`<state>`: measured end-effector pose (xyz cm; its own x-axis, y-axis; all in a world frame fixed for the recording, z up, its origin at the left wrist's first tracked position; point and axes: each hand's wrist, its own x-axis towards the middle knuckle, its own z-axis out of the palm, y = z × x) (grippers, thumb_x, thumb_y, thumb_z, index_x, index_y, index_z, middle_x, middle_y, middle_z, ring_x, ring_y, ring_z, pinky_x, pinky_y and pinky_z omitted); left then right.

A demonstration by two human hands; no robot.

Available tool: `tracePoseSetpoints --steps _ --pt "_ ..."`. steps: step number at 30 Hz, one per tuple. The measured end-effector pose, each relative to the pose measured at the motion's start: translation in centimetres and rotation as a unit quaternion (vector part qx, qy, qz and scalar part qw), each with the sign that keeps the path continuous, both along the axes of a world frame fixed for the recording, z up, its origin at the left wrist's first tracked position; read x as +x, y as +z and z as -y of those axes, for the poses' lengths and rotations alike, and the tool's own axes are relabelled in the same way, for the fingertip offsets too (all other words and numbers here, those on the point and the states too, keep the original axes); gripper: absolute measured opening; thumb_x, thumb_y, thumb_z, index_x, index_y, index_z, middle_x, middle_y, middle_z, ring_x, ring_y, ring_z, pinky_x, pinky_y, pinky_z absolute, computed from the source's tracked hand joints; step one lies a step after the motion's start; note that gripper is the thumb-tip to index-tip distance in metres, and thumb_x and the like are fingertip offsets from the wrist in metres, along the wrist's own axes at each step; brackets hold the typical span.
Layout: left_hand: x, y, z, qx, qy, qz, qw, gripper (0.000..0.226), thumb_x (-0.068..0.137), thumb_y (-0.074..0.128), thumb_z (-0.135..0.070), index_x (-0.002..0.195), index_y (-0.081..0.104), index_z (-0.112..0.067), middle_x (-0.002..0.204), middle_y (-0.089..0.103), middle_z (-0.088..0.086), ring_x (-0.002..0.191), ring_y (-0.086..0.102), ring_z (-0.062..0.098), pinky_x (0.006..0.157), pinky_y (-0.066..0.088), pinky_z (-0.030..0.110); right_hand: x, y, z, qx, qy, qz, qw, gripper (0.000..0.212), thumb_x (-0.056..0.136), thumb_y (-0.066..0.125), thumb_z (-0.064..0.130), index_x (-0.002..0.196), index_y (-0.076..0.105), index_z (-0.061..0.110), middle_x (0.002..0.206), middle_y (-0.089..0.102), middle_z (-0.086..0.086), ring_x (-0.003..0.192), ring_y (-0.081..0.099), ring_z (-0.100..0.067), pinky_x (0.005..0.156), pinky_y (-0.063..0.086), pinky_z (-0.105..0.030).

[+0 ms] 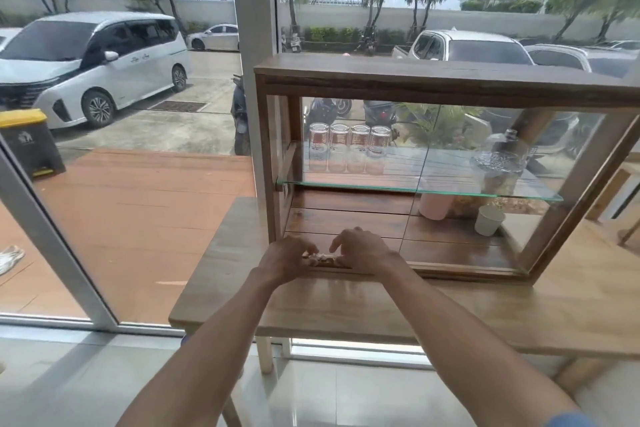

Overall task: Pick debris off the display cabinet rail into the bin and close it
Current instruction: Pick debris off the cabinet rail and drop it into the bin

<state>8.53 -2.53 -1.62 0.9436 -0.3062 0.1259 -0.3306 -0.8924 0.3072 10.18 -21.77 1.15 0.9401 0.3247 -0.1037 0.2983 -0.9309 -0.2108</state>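
Head view: both hands met at the display cabinet [433, 87] rail, lower centre of the frame.
Pale, crumbly debris [320, 256] lay on the rail [450, 269] between the left hand [289, 258] and right hand [363, 251], touching the curled fingertips [311, 249]; whether either pinched any, I couldn't tell.

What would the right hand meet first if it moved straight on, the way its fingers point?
Probably the debris on the cabinet rail; the right hand points its fingers left and down toward it.
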Motion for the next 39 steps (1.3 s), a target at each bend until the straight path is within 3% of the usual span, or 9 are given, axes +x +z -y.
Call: tracePoseSetpoints --steps 15,20,26,31,34,36,39 --pt "-0.3 -0.4 -0.2 -0.017 -0.012 0.054 0.998 0.016 0.09 0.072 -0.027 0.105 0.078 -0.028 0.105 0.076 -0.007 0.093 0.07 0.014 0.074 0.056 0.031 -0.6 -0.3 -1.2 0.053 0.028 0.02 0.998 0.027 0.091 0.067 0.027 0.116 0.075 0.033 0.114 0.073 -0.001 0.106 0.068 -0.024 0.09 0.052 -0.035" --pt "-0.3 -0.8 -0.7 -0.064 0.011 0.053 0.996 0.015 0.086 0.076 -0.026 0.1 0.079 -0.029 0.1 0.078 -0.007 0.089 0.07 0.01 0.066 0.04 0.016 -0.6 -0.5 -1.3 0.068 0.025 0.026 0.997 0.022 0.091 0.066 0.029 0.11 0.077 0.031 0.111 0.073 -0.002 0.101 0.069 -0.024 0.087 0.052 -0.033" --pt "-0.4 -1.4 -1.0 -0.133 0.053 0.023 0.989 0.015 0.087 0.074 -0.031 0.102 0.077 -0.031 0.096 0.077 -0.01 0.092 0.068 0.009 0.075 0.051 0.028 -0.4 -0.4 -1.4 0.075 0.025 0.015 0.997 0.02 0.091 0.066 0.025 0.107 0.078 0.028 0.108 0.074 -0.001 0.098 0.069 -0.022 0.088 0.055 -0.036" --pt "-0.9 -0.7 -1.6 -0.145 0.063 0.011 0.987 0.014 0.086 0.076 -0.031 0.1 0.078 -0.03 0.095 0.078 -0.01 0.09 0.066 0.006 0.077 0.05 0.028 -0.4 -0.1 -1.5 0.119 0.007 0.004 0.993 0.017 0.09 0.071 0.028 0.105 0.08 0.025 0.104 0.075 -0.002 0.092 0.069 -0.019 0.084 0.055 -0.032" --pt "-1.7 -0.2 -2.2 -0.157 0.068 0.002 0.985 0.013 0.085 0.077 -0.028 0.098 0.079 -0.03 0.091 0.078 -0.008 0.074 0.061 0.0 0.069 0.048 0.025 -0.8 0.1 -1.7 0.155 0.001 -0.002 0.988 0.015 0.089 0.073 0.03 0.102 0.08 0.027 0.1 0.076 -0.003 0.091 0.069 -0.018 0.084 0.055 -0.032" --pt "-2.3 0.2 -2.9 -0.184 0.078 -0.01 0.98 0.012 0.086 0.077 -0.025 0.098 0.079 -0.028 0.091 0.078 -0.008 0.056 0.06 -0.003 0.053 0.048 0.022 -1.1 0.1 -2.3 0.179 -0.005 -0.018 0.984 0.013 0.089 0.075 0.029 0.1 0.08 0.027 0.099 0.076 -0.004 0.09 0.07 -0.017 0.082 0.057 -0.033" --pt "-3.7 0.6 -4.7 -0.231 0.083 -0.025 0.969 0.012 0.085 0.078 -0.025 0.097 0.08 -0.027 0.091 0.077 -0.006 0.054 0.068 0.015 0.034 0.044 0.023 -2.0 -0.1 -3.6 0.215 -0.009 -0.037 0.976 0.011 0.085 0.077 0.029 0.095 0.082 0.028 0.088 0.075 -0.001 0.08 0.07 -0.014 0.071 0.052 -0.027"
